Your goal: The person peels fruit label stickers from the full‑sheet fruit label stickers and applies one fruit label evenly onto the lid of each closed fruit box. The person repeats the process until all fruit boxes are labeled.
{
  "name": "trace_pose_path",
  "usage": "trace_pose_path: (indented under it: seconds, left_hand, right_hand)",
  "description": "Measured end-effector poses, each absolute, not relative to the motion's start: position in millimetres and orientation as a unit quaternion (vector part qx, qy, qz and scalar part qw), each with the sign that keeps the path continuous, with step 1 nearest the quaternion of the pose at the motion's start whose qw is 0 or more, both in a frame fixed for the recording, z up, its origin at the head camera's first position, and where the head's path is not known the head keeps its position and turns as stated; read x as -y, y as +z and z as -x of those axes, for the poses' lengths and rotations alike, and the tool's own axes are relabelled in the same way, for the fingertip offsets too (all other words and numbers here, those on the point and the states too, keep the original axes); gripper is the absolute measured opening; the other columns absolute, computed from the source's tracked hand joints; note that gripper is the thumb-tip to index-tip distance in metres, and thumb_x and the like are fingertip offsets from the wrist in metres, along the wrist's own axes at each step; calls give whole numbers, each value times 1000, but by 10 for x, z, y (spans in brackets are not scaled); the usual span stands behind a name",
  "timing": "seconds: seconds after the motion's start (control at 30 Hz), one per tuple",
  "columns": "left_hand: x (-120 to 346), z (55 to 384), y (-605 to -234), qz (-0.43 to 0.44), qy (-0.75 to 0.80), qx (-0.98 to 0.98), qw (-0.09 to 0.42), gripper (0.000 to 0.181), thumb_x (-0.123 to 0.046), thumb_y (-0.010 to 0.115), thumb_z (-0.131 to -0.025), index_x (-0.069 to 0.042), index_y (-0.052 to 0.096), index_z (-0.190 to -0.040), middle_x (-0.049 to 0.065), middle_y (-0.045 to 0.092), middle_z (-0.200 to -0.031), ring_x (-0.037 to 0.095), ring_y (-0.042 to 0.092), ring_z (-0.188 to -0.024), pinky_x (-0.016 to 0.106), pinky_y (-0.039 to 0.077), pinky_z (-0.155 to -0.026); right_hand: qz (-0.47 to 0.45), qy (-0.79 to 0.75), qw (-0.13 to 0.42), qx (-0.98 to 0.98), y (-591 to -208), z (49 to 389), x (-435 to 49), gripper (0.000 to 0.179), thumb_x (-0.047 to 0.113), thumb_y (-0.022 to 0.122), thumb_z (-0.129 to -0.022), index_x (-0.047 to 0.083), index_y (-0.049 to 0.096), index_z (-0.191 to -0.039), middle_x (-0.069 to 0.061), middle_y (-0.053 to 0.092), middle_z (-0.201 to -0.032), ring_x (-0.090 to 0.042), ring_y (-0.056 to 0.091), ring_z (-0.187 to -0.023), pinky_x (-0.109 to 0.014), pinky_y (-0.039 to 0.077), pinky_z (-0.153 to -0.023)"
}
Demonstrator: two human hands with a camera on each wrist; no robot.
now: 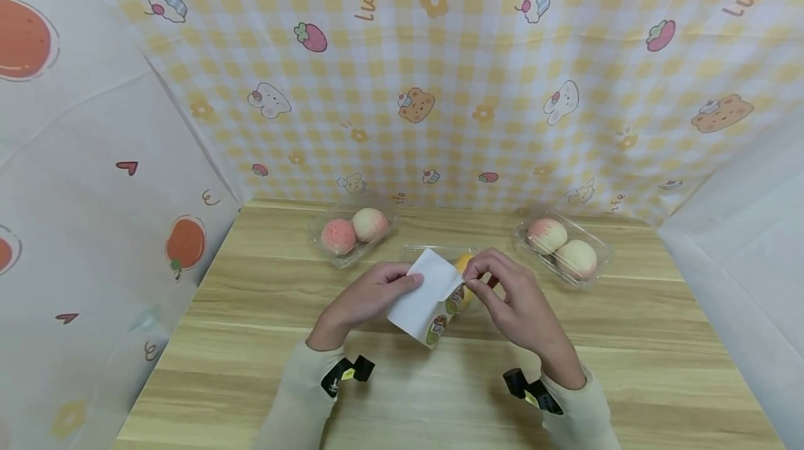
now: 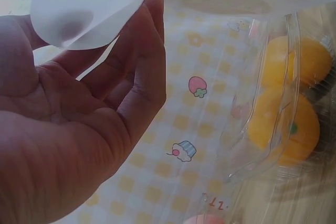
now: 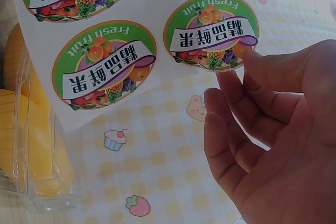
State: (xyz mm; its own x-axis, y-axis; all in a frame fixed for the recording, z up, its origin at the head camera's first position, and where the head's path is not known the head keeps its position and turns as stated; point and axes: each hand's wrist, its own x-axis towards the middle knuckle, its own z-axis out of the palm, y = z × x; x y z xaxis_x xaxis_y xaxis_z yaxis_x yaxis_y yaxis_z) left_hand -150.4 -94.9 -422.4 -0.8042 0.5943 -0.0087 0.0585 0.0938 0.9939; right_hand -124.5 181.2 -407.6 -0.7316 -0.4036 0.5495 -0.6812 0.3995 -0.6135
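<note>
Pinches the oval sticker [image 3: 210,31] by its edge with the right hand [image 1: 515,296], partly past the border of the white sheet [image 1: 419,293]; holds this sheet between thumb and fingers of the left hand [image 1: 377,296]. Better to peel slowly, at low angle, touching little glue. Beyond, in the middle box [image 1: 411,248], two orange fruits [image 2: 286,124]; in left box [image 1: 342,263] and right box [image 1: 603,255], two peach-like fruits [image 1: 576,259] each.

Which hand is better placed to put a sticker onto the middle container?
Probably the right hand: it pinches one sticker by its edge near the middle container, while the left hand holds the sheet.
</note>
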Motion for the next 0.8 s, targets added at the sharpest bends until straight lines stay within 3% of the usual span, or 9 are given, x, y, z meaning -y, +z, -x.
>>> trace_pose_path:
  seconds: [0.5, 0.8]
  left_hand:
    - [1002, 1509, -4202, -225, 640, -706, 205, 34, -15, 52, -114, 11, 70, -128, 12, 76, -101, 20, 72, -82, 33, 60, -69]
    - [1067, 1520, -4182, -244, 622, -721, 181, 32, -13, 62, -110, 9, 70, -132, 12, 76, -106, 21, 74, -89, 33, 62, -73]
  right_hand:
    - [-322, 441, 155, 823, -4061, 1237, -1817, 24, -9, 74, -100, 14, 69, -103, 6, 69, -103, -11, 62, -84, -29, 56, -72]
    - [-323, 441, 158, 823, -4066, 1242, -1833, 23, -10, 75, -99, 13, 69, -102, 6, 69, -103, -11, 63, -82, -31, 57, -70]
